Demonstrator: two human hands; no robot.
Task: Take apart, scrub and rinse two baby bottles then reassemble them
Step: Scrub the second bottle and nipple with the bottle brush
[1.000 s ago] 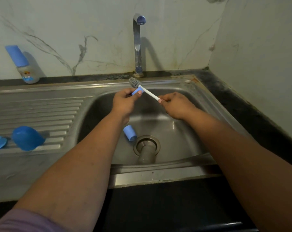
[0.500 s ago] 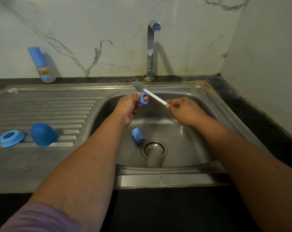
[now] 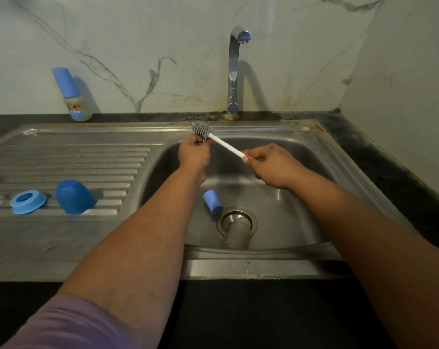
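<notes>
Slid further along since half a second ago: brush (image 3: 204, 130) head now clear past the left hand (image 3: 193, 154) on the far-left side, and the small blue piece seen in those fingers then no longer visible. Probably still tucked inside the curled fingers with the white stem running through it, though hidden from this angle. Left hand closed into a loose fist over the sink (image 3: 321, 177), held high above the basin so drips fall in. Right hand (image 3: 271, 167) pinching the near end of the stem, thumb on top, for driving the bristles back and forth. Lying loose on the basin floor just left of the drain (image 3: 236, 224): small blue cap (image 3: 212, 201), awaiting its turn. Parked on the left draining surface: blue ring (image 3: 28, 201) and blue dome cover (image 3: 73, 196), side by side. Standing far left against the wall: second bottle (image 3: 73, 96), capped, not yet dismantled. Tap (image 3: 234, 71) showing no water.
</notes>
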